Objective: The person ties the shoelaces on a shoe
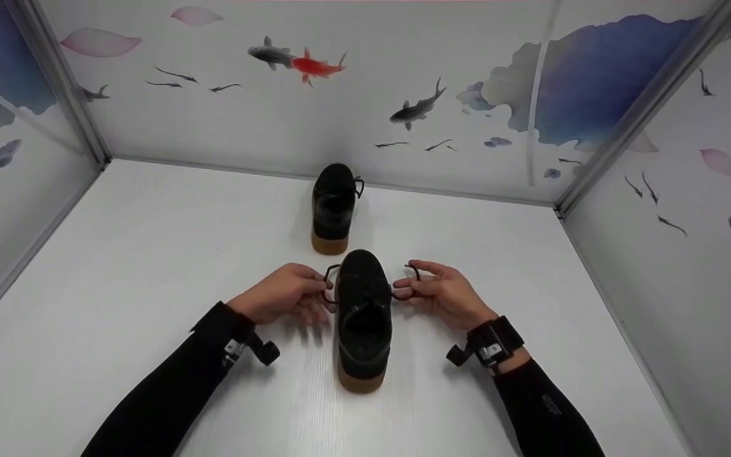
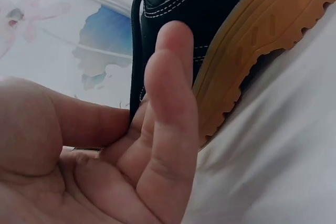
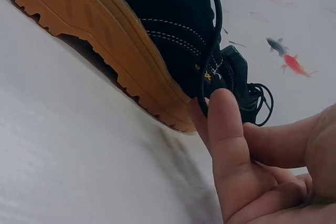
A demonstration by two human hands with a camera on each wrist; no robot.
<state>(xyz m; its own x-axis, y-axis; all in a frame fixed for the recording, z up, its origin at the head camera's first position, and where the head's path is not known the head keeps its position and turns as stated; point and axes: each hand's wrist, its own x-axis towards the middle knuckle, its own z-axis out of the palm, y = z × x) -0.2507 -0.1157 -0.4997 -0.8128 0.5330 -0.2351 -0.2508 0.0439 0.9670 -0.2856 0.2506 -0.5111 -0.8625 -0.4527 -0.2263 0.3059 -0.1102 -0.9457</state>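
Observation:
A black shoe (image 1: pixel 360 273) with a brown sole (image 3: pixel 100 30) stands on the white table, its toe pointing away from me. On its left side my left hand (image 1: pixel 286 293) pinches a black shoelace (image 2: pixel 135 51) between thumb and forefinger, while the other fingers stay loosely extended. My right hand (image 1: pixel 447 295) is at the opposite side, holding the other lace end (image 3: pixel 216 30) between thumb and fingers. Both lace ends come from the knotted area at the shoe's throat. In each wrist view, part of the shoe's side is hidden behind the fingers.
A second black shoe (image 1: pixel 335 178), its lace looped at the right, stands beyond the first, close to the back wall (image 1: pixel 213 127). White panels printed with fish and petals enclose the white table (image 1: pixel 150 254) at the back, left and right.

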